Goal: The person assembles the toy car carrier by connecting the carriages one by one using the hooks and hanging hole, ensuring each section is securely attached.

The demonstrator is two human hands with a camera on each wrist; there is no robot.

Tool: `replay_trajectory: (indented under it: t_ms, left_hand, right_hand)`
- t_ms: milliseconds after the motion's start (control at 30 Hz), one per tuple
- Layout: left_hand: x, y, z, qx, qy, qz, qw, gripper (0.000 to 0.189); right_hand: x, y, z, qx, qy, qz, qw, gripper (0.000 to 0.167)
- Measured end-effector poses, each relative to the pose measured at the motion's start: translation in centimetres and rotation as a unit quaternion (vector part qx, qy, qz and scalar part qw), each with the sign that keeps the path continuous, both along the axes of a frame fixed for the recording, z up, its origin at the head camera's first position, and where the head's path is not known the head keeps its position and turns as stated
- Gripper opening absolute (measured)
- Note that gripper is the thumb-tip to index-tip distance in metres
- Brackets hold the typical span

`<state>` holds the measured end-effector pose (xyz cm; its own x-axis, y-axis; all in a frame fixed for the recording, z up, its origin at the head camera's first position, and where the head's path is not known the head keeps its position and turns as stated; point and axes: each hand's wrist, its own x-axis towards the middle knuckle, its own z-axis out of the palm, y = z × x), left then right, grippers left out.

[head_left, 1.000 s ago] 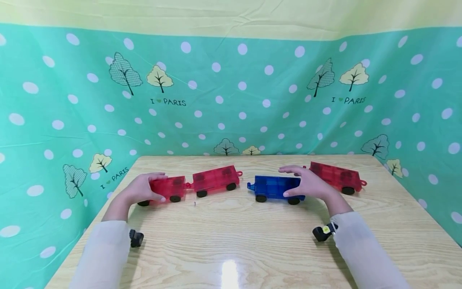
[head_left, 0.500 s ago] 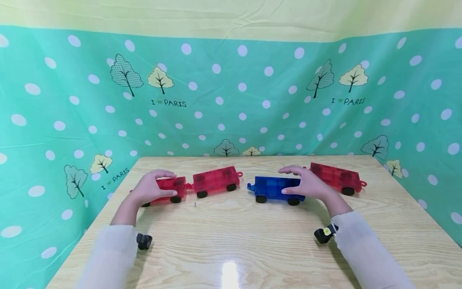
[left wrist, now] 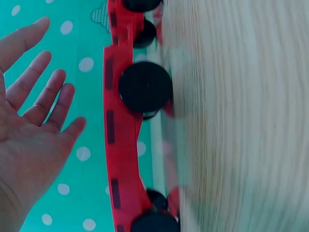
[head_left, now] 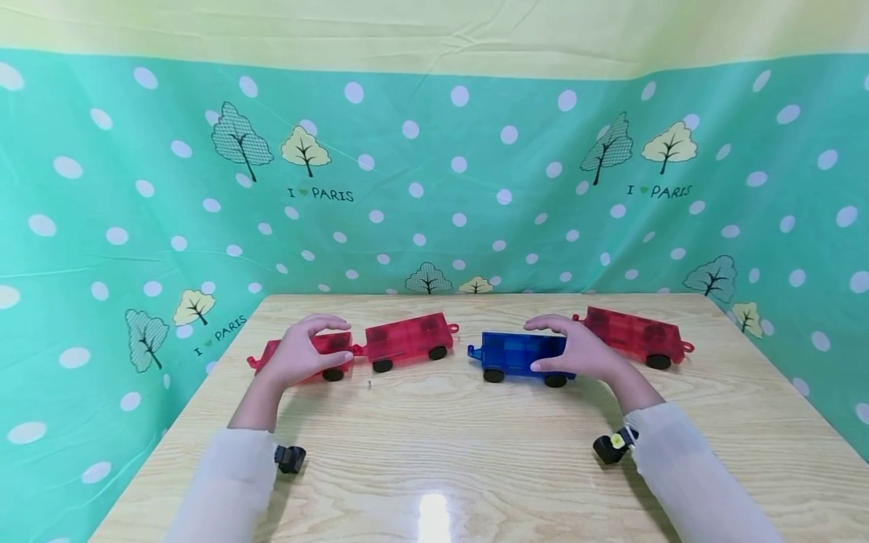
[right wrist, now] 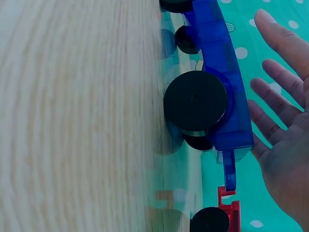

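While translucent red wagons (head_left: 333, 345), blue wagon (head_left: 514, 353) sit on grained tabletop (head_left: 434, 437), left fingers (left wrist: 47, 93), right fingers (right wrist: 285, 80) spread, empty.

Four wagons stood on the table (head_left: 434, 437), arranged from left to right. The first wagon (head_left: 334, 342) and the second wagon (head_left: 409, 338) were positioned end to end, couplings meeting. The third wagon (head_left: 505, 353) was located right of the second, with a gap between. The fourth wagon (head_left: 634, 334) stood to the right of and behind the third. The left hand (head_left: 302, 353) was above the first wagon; the right hand (head_left: 580, 348) was over the third wagon's right end. The curtain (head_left: 434, 173) hung behind the table.
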<state>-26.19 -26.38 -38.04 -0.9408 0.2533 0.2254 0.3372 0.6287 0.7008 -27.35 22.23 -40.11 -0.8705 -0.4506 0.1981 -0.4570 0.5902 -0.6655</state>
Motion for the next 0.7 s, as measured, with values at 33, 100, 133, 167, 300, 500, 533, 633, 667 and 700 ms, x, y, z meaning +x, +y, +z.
replay_trajectory:
  t_ms: [33, 100, 133, 167, 300, 500, 533, 633, 667, 700]
  left_hand:
    - [0.0, 0.2, 0.0, 0.005, 0.002, -0.004, 1.0000, 0.049]
    - [-0.1, 0.7, 0.0, 0.013, 0.007, -0.010, 0.9998, 0.048]
    - [-0.1, 0.9, -0.1, 0.016, 0.009, -0.013, 0.9998, 0.048]
    - [-0.2, 1.2, -0.1, 0.017, 0.011, -0.017, 0.9996, 0.049]
    - [-0.4, 2.0, -0.2, 0.018, 0.016, -0.029, 0.9993, 0.051]
    - [-0.8, 3.2, -0.3, 0.021, 0.019, -0.049, 0.9984, 0.053]
    - [-1.0, 3.3, -0.4, 0.019, 0.018, -0.051, 0.9983, 0.054]
    - [-1.2, 3.9, -0.4, 0.019, 0.009, -0.057, 0.9981, 0.057]
    - [-1.3, 4.1, -0.4, 0.019, 0.005, -0.058, 0.9981, 0.058]
    - [-1.3, 4.2, -0.3, 0.018, 0.000, -0.060, 0.9980, 0.059]
  right_hand:
    - [0.0, -0.1, 0.0, 0.002, -0.002, 0.000, 1.0000, 0.066]
    - [0.0, -0.2, 0.1, 0.006, -0.008, 0.000, 1.0000, 0.068]
    - [0.0, -0.3, 0.2, 0.009, -0.009, 0.001, 0.9999, 0.070]
    - [-0.1, -0.3, 0.2, 0.012, -0.012, 0.003, 0.9999, 0.071]
    - [-0.2, -0.6, 0.3, 0.027, -0.014, 0.013, 0.9995, 0.076]
    - [-0.4, -0.8, 0.3, 0.029, -0.021, 0.025, 0.9991, 0.078]
    - [-0.5, -0.8, 0.3, 0.029, -0.023, 0.027, 0.9990, 0.078]
    - [-0.5, -0.9, 0.3, 0.031, -0.028, 0.030, 0.9987, 0.079]
    - [-0.5, -1.0, 0.4, 0.034, -0.030, 0.031, 0.9985, 0.080]
    - [-0.5, -1.0, 0.4, 0.038, -0.032, 0.031, 0.9983, 0.081]
